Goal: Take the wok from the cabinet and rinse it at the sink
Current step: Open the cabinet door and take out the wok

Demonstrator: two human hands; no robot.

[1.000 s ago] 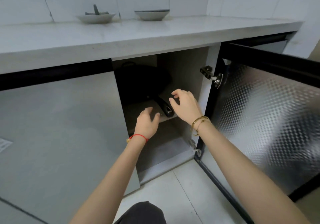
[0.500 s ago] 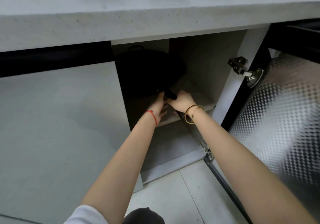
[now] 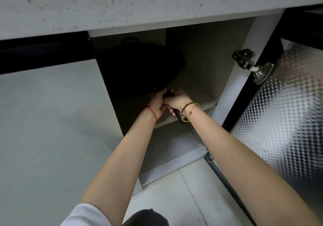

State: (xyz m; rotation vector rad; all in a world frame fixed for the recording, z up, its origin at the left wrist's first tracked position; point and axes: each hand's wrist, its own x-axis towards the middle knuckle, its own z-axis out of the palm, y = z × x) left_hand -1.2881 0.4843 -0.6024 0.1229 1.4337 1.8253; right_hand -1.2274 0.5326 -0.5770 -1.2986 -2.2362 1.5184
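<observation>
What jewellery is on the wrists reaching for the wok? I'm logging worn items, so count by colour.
Red string bracelet, by left hand: 1
Gold bracelets, by right hand: 2
Total: 3
Both hands hold the wok handle.

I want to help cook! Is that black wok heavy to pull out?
Probably heavy: both the left hand and right hand grip its long handle. The wok looks big, dark and stiff, so it may tip forward off the shelf.
</observation>
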